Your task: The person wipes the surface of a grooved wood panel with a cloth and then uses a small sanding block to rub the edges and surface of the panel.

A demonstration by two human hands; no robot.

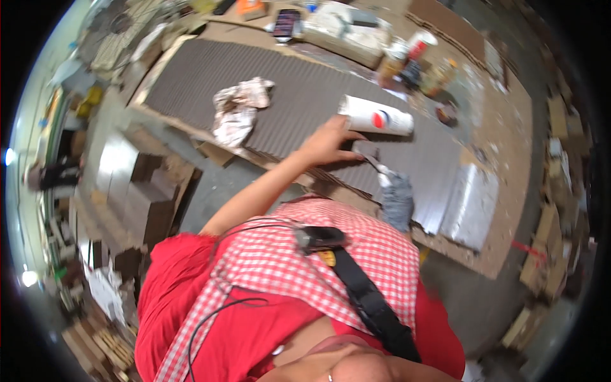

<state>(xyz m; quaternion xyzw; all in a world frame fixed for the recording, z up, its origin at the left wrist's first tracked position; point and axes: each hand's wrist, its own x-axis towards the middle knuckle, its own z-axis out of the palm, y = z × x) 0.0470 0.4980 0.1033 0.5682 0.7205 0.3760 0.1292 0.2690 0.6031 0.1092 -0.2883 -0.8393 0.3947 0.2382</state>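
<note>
My left hand (326,144) reaches over the grey ridged sheet (305,83) with its thumb and fingers apart. Its fingertips are at the near side of a white paper cup (391,121) with a red and blue round mark, lying on its side; whether they touch it I cannot tell. Close to the thumb is the thin tip of a tool-like thing (384,172), whitish in the middle. Its lower part runs into a grey fabric-like bundle (396,198) beside my apron. Of my right arm only the red sleeve (439,318) shows; I make out no right hand.
A stained white rag (235,114) lies left on the sheet. Bottles and jars (439,77), a pale block (347,35) and a phone (287,24) stand or lie at the back. A silvery plastic-wrapped piece (471,207) lies right. Boxes (133,210) stand on the left.
</note>
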